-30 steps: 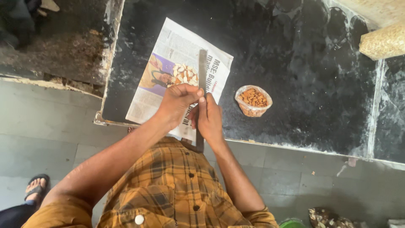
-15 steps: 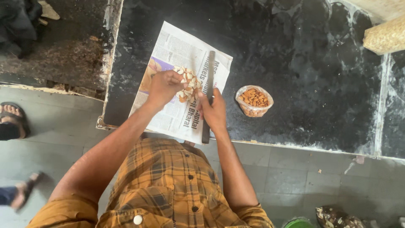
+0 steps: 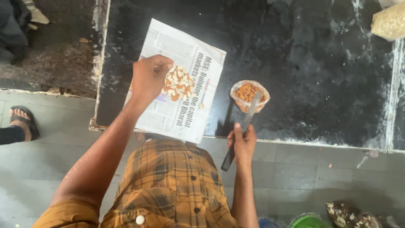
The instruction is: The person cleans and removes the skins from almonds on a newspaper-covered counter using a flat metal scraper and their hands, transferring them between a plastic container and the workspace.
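A: Knife (image 3: 244,127) – which way?
B: Long axis slants; dark handle low by the counter (image 3: 320,84) edge, blade tip up-right over the bag of whole almonds (image 3: 249,95). Right hand (image 3: 242,143) fingers wrapped round the handle.
A: Left hand (image 3: 148,78)?
B: Curled, fingertips on the chopped almond pile (image 3: 179,83); can't tell if it's pinching any. Pile sits on the newspaper (image 3: 177,80), which overhangs the edge.
A: Other stuff?
B: Pale sack (image 3: 390,21) far corner, well apart. Sandalled foot (image 3: 21,124) on the floor, left.

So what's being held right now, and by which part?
The right hand holds a knife by its dark handle, blade tip over the bag of almonds. The left hand rests at the chopped almond pile.
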